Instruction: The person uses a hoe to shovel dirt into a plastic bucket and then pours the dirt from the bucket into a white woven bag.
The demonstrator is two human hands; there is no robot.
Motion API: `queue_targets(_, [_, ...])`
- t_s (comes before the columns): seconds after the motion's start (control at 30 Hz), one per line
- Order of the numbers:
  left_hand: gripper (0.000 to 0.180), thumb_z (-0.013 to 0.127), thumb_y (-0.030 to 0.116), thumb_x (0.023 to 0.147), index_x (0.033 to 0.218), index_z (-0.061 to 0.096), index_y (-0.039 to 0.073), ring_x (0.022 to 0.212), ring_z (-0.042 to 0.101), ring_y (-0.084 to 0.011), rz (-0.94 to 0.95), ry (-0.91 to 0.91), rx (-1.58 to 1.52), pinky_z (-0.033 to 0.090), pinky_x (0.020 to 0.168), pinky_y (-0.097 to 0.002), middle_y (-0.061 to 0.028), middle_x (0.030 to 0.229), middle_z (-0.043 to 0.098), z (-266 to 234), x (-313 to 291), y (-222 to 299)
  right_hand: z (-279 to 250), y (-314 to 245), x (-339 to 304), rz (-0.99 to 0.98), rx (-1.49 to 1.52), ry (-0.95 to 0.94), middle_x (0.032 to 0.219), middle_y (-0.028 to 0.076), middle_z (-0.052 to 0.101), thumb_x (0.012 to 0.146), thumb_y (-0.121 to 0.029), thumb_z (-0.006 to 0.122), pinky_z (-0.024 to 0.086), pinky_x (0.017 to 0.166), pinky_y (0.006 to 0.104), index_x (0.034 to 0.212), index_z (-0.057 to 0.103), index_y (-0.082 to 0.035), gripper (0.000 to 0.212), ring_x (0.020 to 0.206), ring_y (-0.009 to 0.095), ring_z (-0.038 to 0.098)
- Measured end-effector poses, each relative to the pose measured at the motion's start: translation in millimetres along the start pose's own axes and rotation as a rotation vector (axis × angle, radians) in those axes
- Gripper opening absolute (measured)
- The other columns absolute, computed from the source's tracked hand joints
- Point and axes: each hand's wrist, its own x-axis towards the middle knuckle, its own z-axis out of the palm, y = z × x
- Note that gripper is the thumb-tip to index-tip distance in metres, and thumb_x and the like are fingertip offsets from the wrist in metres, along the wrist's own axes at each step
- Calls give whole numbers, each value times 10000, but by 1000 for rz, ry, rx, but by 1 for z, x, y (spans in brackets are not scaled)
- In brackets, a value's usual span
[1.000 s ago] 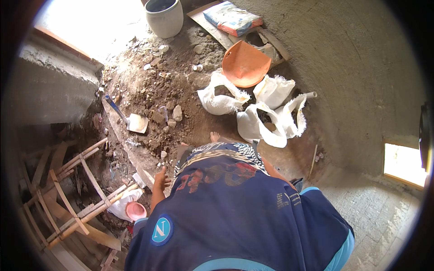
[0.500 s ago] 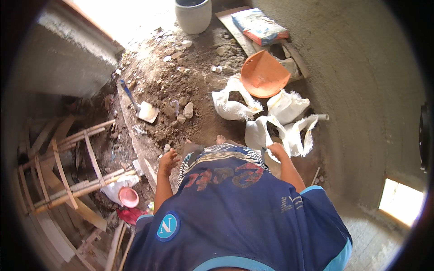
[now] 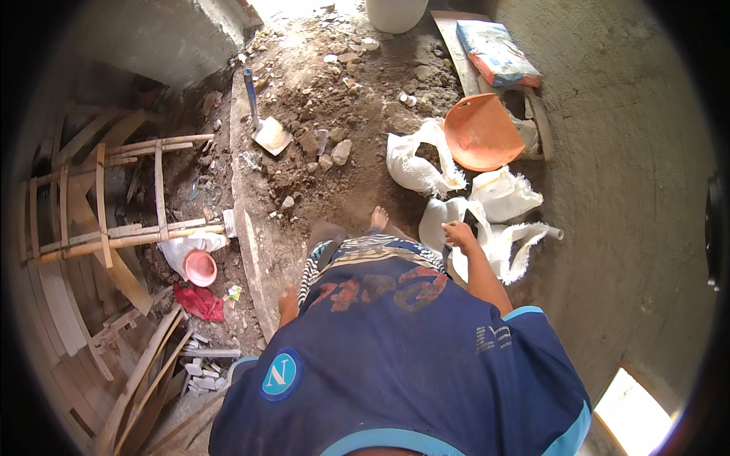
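My right hand (image 3: pixel 458 234) hangs at my side with its fingers curled in. Nothing shows in it, and in the picture it overlaps the edge of an open white sack (image 3: pixel 433 220). My left hand (image 3: pixel 288 302) is low beside my striped shorts, partly hidden by my shirt, so its fingers do not show clearly. More frayed white sacks stand to the right: one sack (image 3: pixel 414 163) farther off, another sack (image 3: pixel 506 195) behind, and one (image 3: pixel 521 251) near a pale pipe end. An orange scoop-shaped container (image 3: pixel 483 133) leans behind them.
A shovel (image 3: pixel 271 137) with a blue handle lies on the soil and rubble ahead. A bamboo ladder-like frame (image 3: pixel 106 235), a pink pot (image 3: pixel 200 267) and loose planks fill the left. A printed bag (image 3: pixel 498 53) lies by the right wall, near a pale bucket (image 3: pixel 395 11).
The view has shifted, so shovel and sacks sit farther right in the picture. My left hand has drawn back beside my shirt; my right hand stays near the sacks.
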Motion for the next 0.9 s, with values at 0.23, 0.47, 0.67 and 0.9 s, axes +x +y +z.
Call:
queue_targets(0.23, [871, 419, 692, 870, 1393, 394, -3, 1180, 530, -383, 10, 133, -467, 416, 975, -438, -248, 1335, 502, -37, -15, 59, -8, 25, -4, 83, -73, -3, 908, 103, 631, 875, -369, 618, 461, 616, 331, 1125, 575, -44, 413, 742, 189, 610])
queue_targets(0.47, [941, 319, 810, 824, 1398, 424, 71, 851, 642, -222, 90, -412, -724, 481, 739, -363, -155, 1260, 580, -77, -53, 103, -24, 70, -16, 89, -72, 39, 757, 57, 576, 882, -324, 607, 424, 471, 288, 997, 585, -51, 297, 588, 171, 568])
queue_targets(0.67, [963, 301, 826, 811, 1374, 458, 61, 886, 642, -293, -56, -424, -644, 484, 785, -399, -169, 1238, 592, -44, -40, -1, 8, 74, -67, 1, -83, 72, 881, 76, 632, 869, -359, 622, 451, 593, 337, 1096, 594, -48, 385, 695, 192, 613])
queue_targets(0.9, [934, 289, 803, 830, 1365, 473, 60, 867, 663, -316, -200, -444, -578, 496, 733, -440, -168, 1213, 610, -2, -41, -159, 53, 160, -108, -16, -183, -15, 825, 72, 641, 850, -360, 645, 448, 526, 297, 1095, 605, -3, 435, 632, 162, 599])
